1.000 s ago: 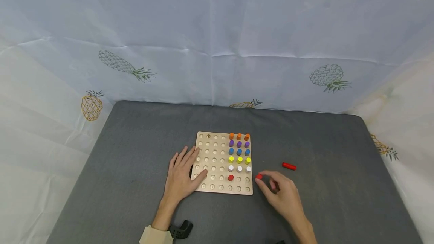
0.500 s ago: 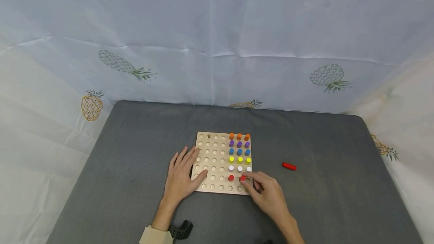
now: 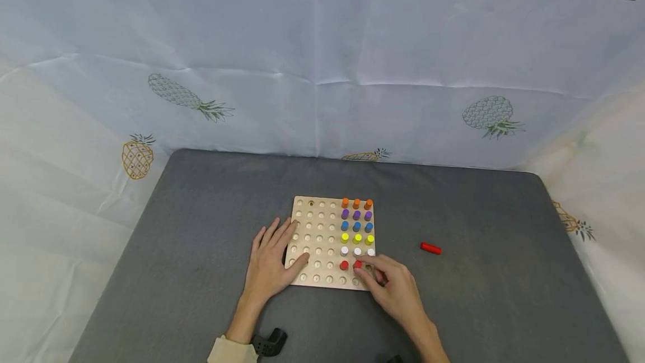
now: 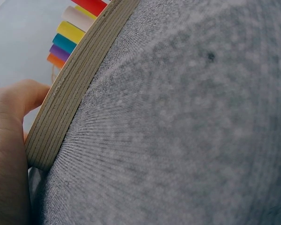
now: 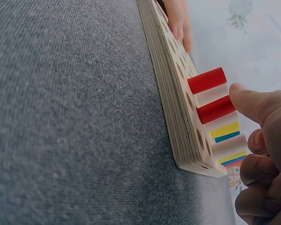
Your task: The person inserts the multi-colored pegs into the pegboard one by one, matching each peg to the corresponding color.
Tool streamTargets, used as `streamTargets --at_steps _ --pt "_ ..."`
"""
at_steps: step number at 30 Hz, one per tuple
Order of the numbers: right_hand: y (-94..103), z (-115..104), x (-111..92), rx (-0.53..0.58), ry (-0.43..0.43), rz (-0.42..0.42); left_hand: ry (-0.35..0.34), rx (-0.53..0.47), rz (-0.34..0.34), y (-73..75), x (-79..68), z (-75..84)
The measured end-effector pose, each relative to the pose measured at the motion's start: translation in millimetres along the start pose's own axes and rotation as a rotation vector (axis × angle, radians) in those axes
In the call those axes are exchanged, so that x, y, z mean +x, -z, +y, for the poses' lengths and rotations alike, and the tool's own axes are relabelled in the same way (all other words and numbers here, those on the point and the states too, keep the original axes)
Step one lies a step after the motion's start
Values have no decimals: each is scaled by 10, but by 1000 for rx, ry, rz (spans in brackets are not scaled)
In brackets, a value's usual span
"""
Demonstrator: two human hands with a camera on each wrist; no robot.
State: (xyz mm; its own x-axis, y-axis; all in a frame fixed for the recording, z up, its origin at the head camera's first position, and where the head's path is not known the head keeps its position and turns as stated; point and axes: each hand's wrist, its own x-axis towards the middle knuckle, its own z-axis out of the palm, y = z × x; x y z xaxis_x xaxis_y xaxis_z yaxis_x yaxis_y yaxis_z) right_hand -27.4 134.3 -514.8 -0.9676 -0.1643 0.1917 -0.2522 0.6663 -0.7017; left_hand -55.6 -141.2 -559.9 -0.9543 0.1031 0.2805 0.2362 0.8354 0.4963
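Note:
A wooden peg board (image 3: 323, 271) lies on the grey table, its right-hand columns filled with coloured pegs. My left hand (image 3: 272, 265) rests on the board's left edge with spread fingers. My right hand (image 3: 393, 287) pinches the top of a red peg (image 5: 215, 110) between thumb and finger. In the right wrist view this peg stands in a hole, beside another upright red peg (image 5: 206, 80). White pegs (image 3: 344, 251), yellow pegs (image 3: 345, 238), blue pegs (image 3: 345, 226), purple pegs (image 3: 345, 214) and orange pegs (image 3: 345, 203) stand in rows behind.
One loose red peg (image 3: 431, 248) lies on the table (image 3: 484, 296) to the right of the board. A black device (image 3: 269, 343) is at the left wrist. A pineapple-print cloth (image 3: 393, 43) hangs behind the table.
My right hand has carried the red peg leftward from beside the board to the hole next to the first red peg. The left hand has stayed in place.

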Motion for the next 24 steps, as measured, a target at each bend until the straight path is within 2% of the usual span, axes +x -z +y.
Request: streamTargets --at_steps 24 --pt "-30 17 -33 -15 -13 -14 -8 -3 10 8 -2 11"
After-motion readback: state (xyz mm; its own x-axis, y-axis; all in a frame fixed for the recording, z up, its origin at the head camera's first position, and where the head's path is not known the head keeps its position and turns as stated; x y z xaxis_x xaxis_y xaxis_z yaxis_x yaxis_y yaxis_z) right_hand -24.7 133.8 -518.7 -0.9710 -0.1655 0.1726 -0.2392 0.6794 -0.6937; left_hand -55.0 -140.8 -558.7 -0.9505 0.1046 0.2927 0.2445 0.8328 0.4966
